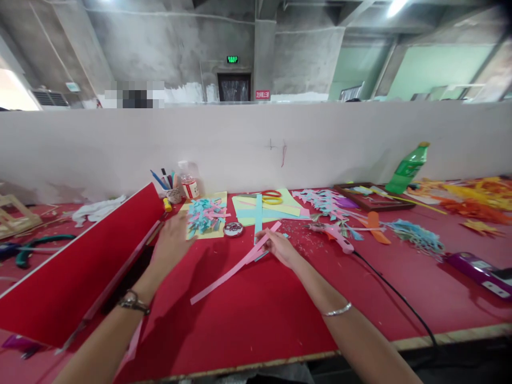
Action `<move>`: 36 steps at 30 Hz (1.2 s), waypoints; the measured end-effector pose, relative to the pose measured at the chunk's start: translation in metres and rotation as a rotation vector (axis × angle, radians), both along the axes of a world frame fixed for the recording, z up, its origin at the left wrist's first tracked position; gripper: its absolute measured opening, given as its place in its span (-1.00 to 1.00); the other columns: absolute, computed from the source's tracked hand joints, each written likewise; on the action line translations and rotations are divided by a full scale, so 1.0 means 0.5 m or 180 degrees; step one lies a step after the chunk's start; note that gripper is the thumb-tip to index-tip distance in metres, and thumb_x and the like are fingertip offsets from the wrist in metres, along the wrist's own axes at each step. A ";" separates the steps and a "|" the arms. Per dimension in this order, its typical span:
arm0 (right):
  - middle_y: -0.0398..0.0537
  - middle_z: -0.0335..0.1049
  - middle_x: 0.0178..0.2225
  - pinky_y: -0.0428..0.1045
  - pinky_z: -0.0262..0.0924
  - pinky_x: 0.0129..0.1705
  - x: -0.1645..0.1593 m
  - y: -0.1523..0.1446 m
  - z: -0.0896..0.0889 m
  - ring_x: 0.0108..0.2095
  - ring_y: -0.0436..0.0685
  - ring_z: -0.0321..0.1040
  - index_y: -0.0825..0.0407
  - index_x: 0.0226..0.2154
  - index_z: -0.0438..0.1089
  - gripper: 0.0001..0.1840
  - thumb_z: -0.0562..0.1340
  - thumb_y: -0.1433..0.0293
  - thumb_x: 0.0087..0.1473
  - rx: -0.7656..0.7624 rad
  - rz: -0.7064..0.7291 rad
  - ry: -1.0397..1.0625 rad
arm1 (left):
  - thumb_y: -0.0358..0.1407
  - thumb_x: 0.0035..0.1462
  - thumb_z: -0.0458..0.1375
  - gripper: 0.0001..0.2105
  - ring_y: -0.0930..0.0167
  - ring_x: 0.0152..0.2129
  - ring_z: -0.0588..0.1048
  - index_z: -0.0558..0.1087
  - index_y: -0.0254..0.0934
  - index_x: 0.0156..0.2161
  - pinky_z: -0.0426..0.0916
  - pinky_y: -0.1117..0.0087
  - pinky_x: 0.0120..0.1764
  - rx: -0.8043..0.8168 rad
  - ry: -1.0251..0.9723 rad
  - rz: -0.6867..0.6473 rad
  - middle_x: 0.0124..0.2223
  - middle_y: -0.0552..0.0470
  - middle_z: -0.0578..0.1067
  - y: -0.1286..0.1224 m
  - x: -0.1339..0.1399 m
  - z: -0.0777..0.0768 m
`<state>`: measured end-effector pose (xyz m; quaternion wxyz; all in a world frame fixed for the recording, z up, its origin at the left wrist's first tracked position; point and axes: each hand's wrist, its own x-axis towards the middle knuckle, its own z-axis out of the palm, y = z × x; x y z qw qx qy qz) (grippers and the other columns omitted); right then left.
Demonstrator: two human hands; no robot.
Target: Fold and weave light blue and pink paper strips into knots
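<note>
A long, narrow strip of pink paper (224, 279) slants above the red surface (224, 330), pinched near its upper end between the thumb and fingers of the right hand (276, 245). Just beyond that hand, a straight light-blue paper strip (258, 213) lies across pale yellow and blue paper sheets (288, 208), beside scissors with red and yellow handles (272, 198). The left hand (173, 232) is blurred, so whether it is open or closed cannot be told; it is between a large red board with a white edge (92, 266) and a heap of teal and pink paper pieces (204, 214). A small round dish (233, 229) sits beside the heap. Farther right are a pink glue gun (334, 236) with a black cord, fringed lilac-pink paper (322, 201) and a tilted green plastic bottle (407, 169).
</note>
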<state>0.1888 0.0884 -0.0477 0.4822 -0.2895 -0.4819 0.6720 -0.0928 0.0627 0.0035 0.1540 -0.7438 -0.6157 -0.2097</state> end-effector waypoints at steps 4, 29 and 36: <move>-0.11 0.35 -0.49 -0.14 0.06 -0.55 0.008 0.001 0.003 -0.64 -0.10 0.18 0.09 -0.48 0.32 -0.71 0.09 0.20 -0.08 0.0020 0.0076 0.0216 | -0.06 -0.03 -0.05 -0.40 0.25 -0.03 0.14 -0.05 -0.27 0.10 0.10 0.23 -0.07 -0.1221 -0.1170 -0.1268 0.06 -0.17 0.12 -0.022 0.151 -0.022; -0.19 0.36 -0.45 -0.20 0.21 -0.30 0.058 0.013 0.029 -0.45 -0.14 0.30 0.05 -0.53 0.33 -0.90 0.15 0.40 -0.07 -0.0026 0.0017 0.1395 | 0.00 0.03 -0.20 -0.53 0.50 -0.58 0.39 0.28 -0.33 -0.17 0.26 0.46 -0.44 -0.3471 -0.5260 -0.1485 -0.37 -0.03 0.42 -0.001 0.161 -0.076; -0.02 0.33 -0.30 -0.02 0.14 -0.20 0.008 -0.042 0.039 -0.29 0.02 0.28 0.11 -0.53 0.35 -0.83 0.15 0.34 -0.09 0.0339 0.1244 0.0519 | -0.09 -0.01 -0.04 -0.59 0.45 -0.48 0.42 0.18 -0.27 -0.07 0.30 0.42 -0.40 -0.3237 -0.4985 -0.1811 -0.33 -0.05 0.40 -0.034 0.191 -0.064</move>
